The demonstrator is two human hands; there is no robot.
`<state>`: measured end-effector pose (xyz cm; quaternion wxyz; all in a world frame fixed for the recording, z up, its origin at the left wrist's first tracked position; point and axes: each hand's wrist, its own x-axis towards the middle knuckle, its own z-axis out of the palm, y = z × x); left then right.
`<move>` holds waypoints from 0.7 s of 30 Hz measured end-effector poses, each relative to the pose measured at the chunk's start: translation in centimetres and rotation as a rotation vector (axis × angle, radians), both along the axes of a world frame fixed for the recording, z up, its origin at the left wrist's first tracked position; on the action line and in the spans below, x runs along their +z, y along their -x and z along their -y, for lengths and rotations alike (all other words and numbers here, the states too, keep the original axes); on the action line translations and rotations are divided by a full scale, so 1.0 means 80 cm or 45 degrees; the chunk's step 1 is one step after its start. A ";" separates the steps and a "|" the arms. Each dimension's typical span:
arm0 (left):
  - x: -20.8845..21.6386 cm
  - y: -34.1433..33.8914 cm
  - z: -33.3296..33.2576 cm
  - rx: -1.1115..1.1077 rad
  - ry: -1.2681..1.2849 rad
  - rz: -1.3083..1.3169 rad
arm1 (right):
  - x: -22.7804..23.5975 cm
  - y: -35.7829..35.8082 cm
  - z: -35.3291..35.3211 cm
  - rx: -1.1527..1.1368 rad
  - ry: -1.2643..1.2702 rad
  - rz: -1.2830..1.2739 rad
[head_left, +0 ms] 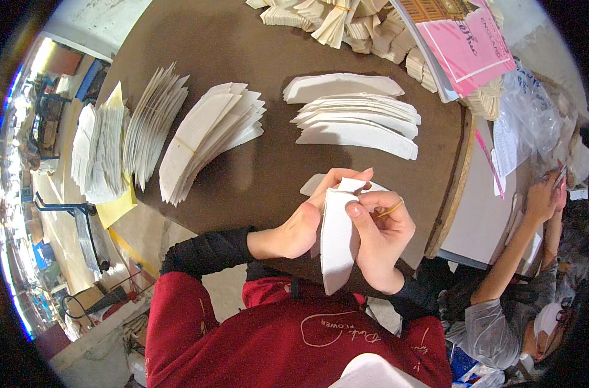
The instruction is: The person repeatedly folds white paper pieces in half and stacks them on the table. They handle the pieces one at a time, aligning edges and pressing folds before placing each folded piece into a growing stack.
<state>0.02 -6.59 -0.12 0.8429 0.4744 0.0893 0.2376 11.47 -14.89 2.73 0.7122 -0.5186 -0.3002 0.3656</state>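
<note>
holding wht paper strip (338,242) btwn l & r hands (380,246).

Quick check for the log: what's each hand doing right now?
Left hand: closed, holding the white paper.
Right hand: closed on the same paper, yellow band on a finger.

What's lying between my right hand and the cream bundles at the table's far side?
The head view shows curved white papers on the brown table between your right hand and the bundles.
</note>
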 end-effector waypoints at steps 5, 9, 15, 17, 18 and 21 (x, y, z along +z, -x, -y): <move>-0.003 0.005 0.003 0.025 -0.222 -0.037 | 0.001 0.001 -0.002 0.005 -0.008 0.047; -0.008 0.005 0.008 0.062 -0.172 -0.076 | 0.000 0.000 -0.003 -0.020 0.016 0.091; -0.015 0.002 0.011 0.197 -0.292 -0.086 | -0.005 0.005 -0.005 -0.050 0.074 0.061; -0.015 0.003 0.008 0.227 -0.416 -0.126 | -0.004 0.003 -0.007 -0.060 0.122 0.184; -0.014 0.003 0.007 0.243 -0.479 -0.147 | -0.002 0.000 -0.007 -0.064 0.150 0.325; -0.011 0.002 0.003 0.219 -0.461 -0.117 | 0.008 -0.014 -0.007 -0.108 0.147 0.963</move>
